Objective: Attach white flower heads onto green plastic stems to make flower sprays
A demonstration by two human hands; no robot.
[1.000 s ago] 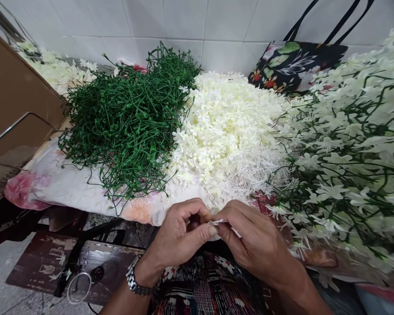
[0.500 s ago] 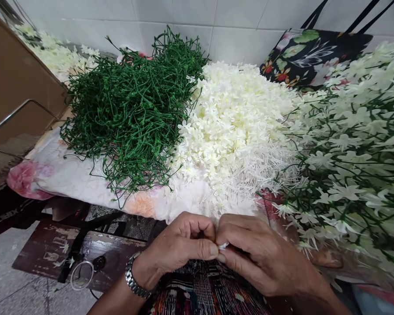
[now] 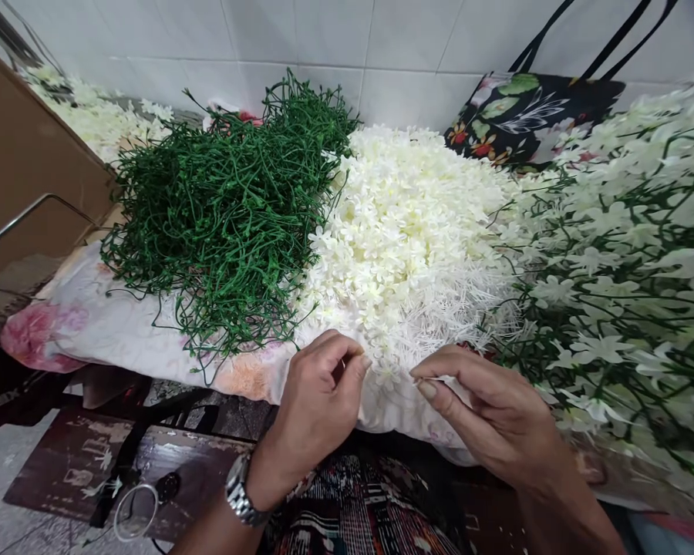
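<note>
My left hand (image 3: 324, 393), with a metal watch (image 3: 240, 489) at its wrist, is closed in a pinch at the cloth's front edge; what its fingertips hold, if anything, is hidden. Apart from it on the right, my right hand (image 3: 491, 412) pinches a thin white piece between thumb and forefinger. Just beyond both hands lies a heap of loose white artificial flower heads (image 3: 405, 223), with a pile of thin white stamens (image 3: 456, 308) at its near right. Left of the heap is a tangled pile of green plastic stems (image 3: 225, 216).
Assembled white flower sprays (image 3: 601, 308) crowd the right side. A black floral bag (image 3: 537, 116) leans against the tiled wall (image 3: 301, 31). A cardboard box (image 3: 35, 139) stands at the left. Below the flowered cloth (image 3: 133, 324) is a worn wooden bench (image 3: 63, 462).
My hands were together at the fingertips over a small white piece. Now they are apart and farther forward, the right one shifted to the right. The view has tilted slightly.
</note>
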